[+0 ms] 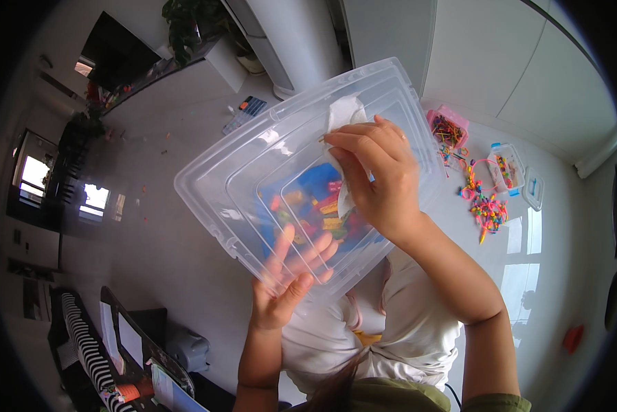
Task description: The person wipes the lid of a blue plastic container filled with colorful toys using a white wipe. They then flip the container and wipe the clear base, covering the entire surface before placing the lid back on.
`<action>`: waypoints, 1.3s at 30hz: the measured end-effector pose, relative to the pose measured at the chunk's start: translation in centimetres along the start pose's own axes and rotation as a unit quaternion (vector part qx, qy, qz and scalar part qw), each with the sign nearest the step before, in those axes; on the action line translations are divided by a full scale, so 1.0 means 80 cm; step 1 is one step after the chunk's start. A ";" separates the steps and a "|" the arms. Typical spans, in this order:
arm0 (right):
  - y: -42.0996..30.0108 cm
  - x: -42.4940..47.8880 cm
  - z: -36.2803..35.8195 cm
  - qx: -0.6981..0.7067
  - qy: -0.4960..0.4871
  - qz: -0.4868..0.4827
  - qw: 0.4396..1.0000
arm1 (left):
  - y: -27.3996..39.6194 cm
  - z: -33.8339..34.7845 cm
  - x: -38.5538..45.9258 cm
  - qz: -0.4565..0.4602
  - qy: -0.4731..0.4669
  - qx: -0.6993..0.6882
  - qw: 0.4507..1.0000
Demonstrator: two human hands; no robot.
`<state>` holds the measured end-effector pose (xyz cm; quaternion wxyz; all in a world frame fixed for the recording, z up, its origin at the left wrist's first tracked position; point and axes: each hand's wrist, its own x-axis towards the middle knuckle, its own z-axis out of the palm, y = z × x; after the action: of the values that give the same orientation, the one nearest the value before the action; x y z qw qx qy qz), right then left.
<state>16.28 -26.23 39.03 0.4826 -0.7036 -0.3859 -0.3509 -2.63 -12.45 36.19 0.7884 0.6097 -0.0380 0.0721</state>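
Note:
A large clear plastic storage-box lid (210, 180) is held up at a tilt in front of me. My left hand (278, 304) grips its near lower edge, thumb on top and fingers underneath, visible through the plastic. On the upper face, my right hand (383, 175) pinches a white tissue or wipe (345, 110), which spreads out from under the fingers. Below the lid, seen blurred through it, are a blue surface or container (308, 177) and several colourful small toys (331, 208). My white trousers (329, 345) show under the lid's near corner.
On the floor to the right are a pink box of coloured sticks (447, 129), a pile of bright beads (490, 213), a clear box (514, 170) and its small lid (533, 189). A compartment case (245, 113) lies beyond. A dark table (149, 340) stands at lower left.

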 end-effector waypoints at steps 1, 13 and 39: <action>-0.001 -0.001 0.000 0.013 -0.003 -0.009 1.000 | -0.002 0.000 0.000 0.005 0.002 0.005 1.000; -0.018 -0.002 0.002 0.028 -0.011 0.017 0.999 | -0.004 0.004 0.000 0.011 0.012 0.016 1.000; -0.013 -0.014 0.010 0.230 -0.002 0.279 0.932 | -0.013 0.014 0.003 0.008 0.015 0.086 0.996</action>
<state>14.90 -25.48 38.25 0.7087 -0.6535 -0.2453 -0.1022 -2.21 -13.78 35.52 0.7326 0.6741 -0.0247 0.0912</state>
